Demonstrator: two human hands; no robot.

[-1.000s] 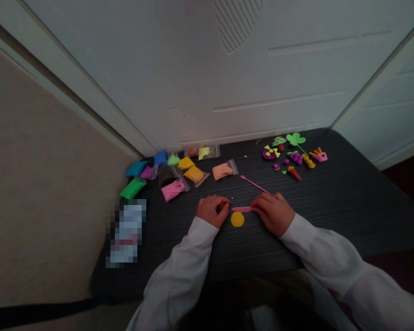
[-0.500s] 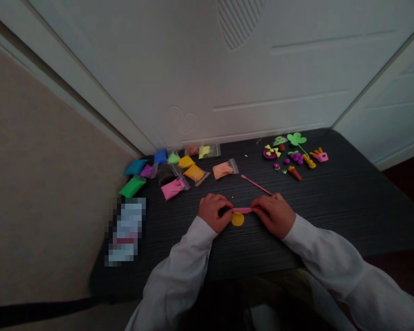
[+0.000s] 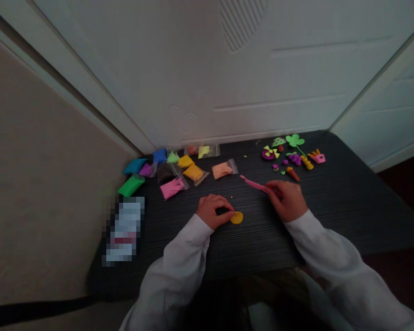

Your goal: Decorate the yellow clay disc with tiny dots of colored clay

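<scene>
A flat round yellow clay disc (image 3: 237,218) lies on the dark table. At its left edge my left hand (image 3: 214,211) is closed, thumb and fingertips together and touching the disc. Further right, my right hand (image 3: 286,200) is closed around a slim pink modelling tool (image 3: 257,185), whose free part points left and away from me. A second thin pink stick (image 3: 243,177) shows its tip at the same spot. The pink tool partly overlaps it, so where one ends and the other begins is unclear.
Several bags of coloured clay, among them a peach one (image 3: 222,170) and a pink one (image 3: 172,187), lie at the back left. Small clay figures, such as a green flower (image 3: 295,140) and a brown cone (image 3: 293,174), stand back right. A blurred-out flat object (image 3: 124,230) lies left.
My right hand has moved up and to the right, carrying the pink tool off the yellow disc. The left hand has let go of the tool and stays by the disc.
</scene>
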